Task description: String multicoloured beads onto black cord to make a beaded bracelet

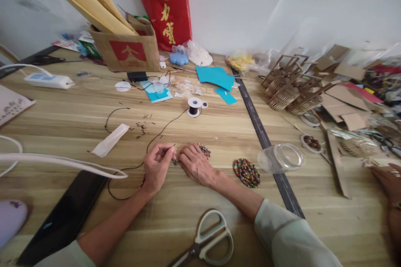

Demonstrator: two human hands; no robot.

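Scissors (208, 240) lay nearest on the bench (78, 121); beyond, the left hand (157, 167) pinched black cord (156, 135), right hand's (196, 163) grip closed on beads (204, 150).

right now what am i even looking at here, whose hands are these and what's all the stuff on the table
This is one picture from a camera worn on a person's head, looking down at their own two bare hands; no machine is involved. The left hand pinches a thin dark cord that runs back to a small white spool. The right hand meets it at the fingertips, resting beside a little heap of multicoloured beads. On the pale wooden table also lie grey-handled scissors, a clear plastic jar on its side and turquoise paper sheets. The hand at the right edge belongs to someone else.
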